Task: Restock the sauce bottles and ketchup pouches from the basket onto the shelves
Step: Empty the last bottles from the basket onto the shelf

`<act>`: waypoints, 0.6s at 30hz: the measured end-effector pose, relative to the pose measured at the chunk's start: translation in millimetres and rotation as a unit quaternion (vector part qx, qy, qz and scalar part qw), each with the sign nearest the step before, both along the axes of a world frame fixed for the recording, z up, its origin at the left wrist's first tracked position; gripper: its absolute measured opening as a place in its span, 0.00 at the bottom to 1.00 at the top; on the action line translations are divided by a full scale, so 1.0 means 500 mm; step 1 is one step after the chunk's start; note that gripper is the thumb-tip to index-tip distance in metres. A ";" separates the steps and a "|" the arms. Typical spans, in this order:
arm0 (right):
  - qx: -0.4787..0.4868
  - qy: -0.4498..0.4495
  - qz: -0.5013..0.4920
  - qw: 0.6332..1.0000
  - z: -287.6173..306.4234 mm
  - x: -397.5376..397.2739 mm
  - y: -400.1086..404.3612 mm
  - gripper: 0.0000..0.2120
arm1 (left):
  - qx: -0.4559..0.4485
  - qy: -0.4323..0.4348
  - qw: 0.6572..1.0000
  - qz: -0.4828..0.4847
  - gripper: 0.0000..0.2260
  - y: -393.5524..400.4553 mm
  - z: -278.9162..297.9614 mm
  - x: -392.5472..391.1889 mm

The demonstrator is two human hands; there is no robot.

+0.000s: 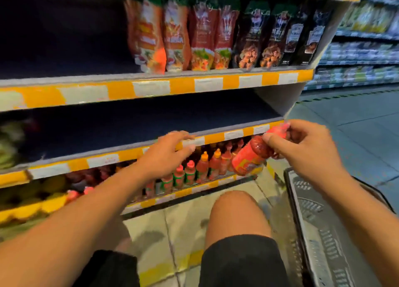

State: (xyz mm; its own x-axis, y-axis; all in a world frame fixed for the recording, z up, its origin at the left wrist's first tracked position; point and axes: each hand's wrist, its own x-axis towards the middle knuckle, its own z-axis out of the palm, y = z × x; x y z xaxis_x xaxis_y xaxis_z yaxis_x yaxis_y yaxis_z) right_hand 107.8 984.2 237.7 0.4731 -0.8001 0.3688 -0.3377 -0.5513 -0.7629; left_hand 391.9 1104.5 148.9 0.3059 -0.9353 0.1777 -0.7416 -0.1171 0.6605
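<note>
The shelves point(151, 88) are standing partly bare, pouches point(200, 32) lining the top one. The basket point(319, 232) is sitting at the right, cut off, contents unseen. The right hand point(306, 148) is gripping a red bottle point(250, 157) tilted by its neck, likely heading for the bottle row point(194, 170). The left hand point(170, 150), fingers loosely extended and holding nothing, is reaching toward that row, perhaps clearing space; blur is hiding labels.

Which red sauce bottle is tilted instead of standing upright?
The red sauce bottle gripped by the right hand, leaning cap-up to the right in front of the shelf edge. The red bottles in the shelf row all stand upright.
</note>
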 end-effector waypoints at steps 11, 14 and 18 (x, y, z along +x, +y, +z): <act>0.108 0.021 0.144 0.983 -0.114 0.385 0.142 0.16 | 0.065 -0.061 0.952 0.292 0.15 0.351 -0.090 0.385; 0.117 0.061 0.169 0.977 -0.159 0.465 0.193 0.12 | 0.121 -0.086 0.946 0.290 0.19 0.404 -0.137 0.422; 0.130 0.121 0.210 0.962 -0.215 0.549 0.246 0.08 | 0.172 -0.112 0.941 0.268 0.25 0.433 -0.165 0.461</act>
